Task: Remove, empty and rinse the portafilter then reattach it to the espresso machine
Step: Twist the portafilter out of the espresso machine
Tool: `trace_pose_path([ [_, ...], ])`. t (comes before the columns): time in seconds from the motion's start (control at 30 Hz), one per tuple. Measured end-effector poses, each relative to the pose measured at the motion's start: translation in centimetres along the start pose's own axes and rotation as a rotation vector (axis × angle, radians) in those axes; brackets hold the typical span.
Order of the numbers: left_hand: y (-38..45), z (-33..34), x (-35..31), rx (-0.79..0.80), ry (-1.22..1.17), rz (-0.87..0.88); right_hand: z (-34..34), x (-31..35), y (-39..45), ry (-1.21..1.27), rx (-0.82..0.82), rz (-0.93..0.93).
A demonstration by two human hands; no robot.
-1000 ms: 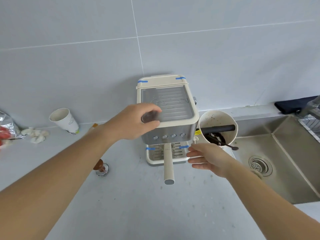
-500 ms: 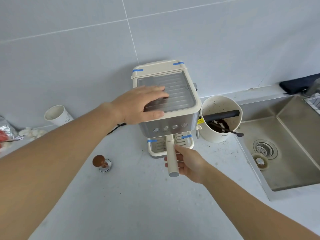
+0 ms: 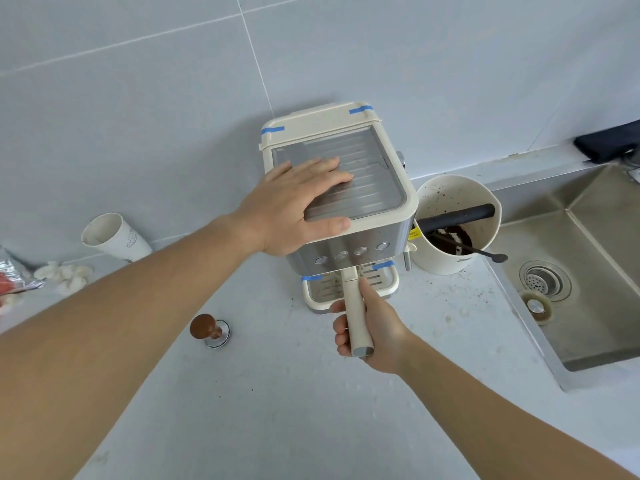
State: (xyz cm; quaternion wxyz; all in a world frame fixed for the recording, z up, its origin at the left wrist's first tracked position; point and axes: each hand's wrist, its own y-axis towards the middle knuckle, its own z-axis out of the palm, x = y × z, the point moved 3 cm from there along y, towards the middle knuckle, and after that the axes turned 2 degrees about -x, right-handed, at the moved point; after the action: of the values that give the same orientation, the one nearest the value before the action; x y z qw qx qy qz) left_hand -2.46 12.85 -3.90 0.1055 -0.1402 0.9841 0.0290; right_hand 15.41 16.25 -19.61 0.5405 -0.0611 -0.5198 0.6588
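Grey countertop (image 3: 311, 410): left hand (image 3: 294, 202) lies flat, fingers spread, atop the espresso machine (image 3: 388, 216); right hand (image 3: 374, 327) fingers wrap the portafilter (image 3: 355, 313) handle.

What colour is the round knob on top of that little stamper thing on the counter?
Brown, like wood. The tamper sits on a shiny silver base, clearest in the head view.

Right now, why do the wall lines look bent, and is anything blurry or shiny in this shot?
Head view: the wide lens bows the wall grout lines and stretches both forearms at the edges; light is soft and even, shadows faint; mild sheen on the machine front and the sink; the left hand and right hand look sharp, while the bag at the far left edge is smeared.
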Motion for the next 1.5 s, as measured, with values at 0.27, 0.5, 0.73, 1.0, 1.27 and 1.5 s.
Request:
trace_pose_path([
  [0.27, -0.1, 0.1, 0.2, -0.030, -0.025, -0.004, 0.1, -0.6, 0.9, 0.001, -0.055, -0.029],
  [0.5, -0.3, 0.4, 0.1, -0.062, -0.008, 0.001, 0.1, -0.9, 1.5, -0.032, -0.092, -0.081],
  [0.73, -0.3, 0.2, 0.0, -0.058, -0.016, 0.008, 1.3, -1.3, 1.4, 0.024, -0.119, -0.117],
  [1.0, -0.4, 0.1, -0.2, -0.042, -0.016, -0.003, 2.9, -2.1, 1.6, 0.127, -0.126, -0.150],
  [1.27, -0.4, 0.0, -0.3, -0.060, -0.025, -0.004, 6.4, -3.1, 3.2, 0.310, -0.175, -0.194],
  [1.5, -0.3, 0.1, 0.0, -0.069, -0.039, 0.006, 8.4, -3.9, 4.8, 0.448, -0.149, -0.281],
])
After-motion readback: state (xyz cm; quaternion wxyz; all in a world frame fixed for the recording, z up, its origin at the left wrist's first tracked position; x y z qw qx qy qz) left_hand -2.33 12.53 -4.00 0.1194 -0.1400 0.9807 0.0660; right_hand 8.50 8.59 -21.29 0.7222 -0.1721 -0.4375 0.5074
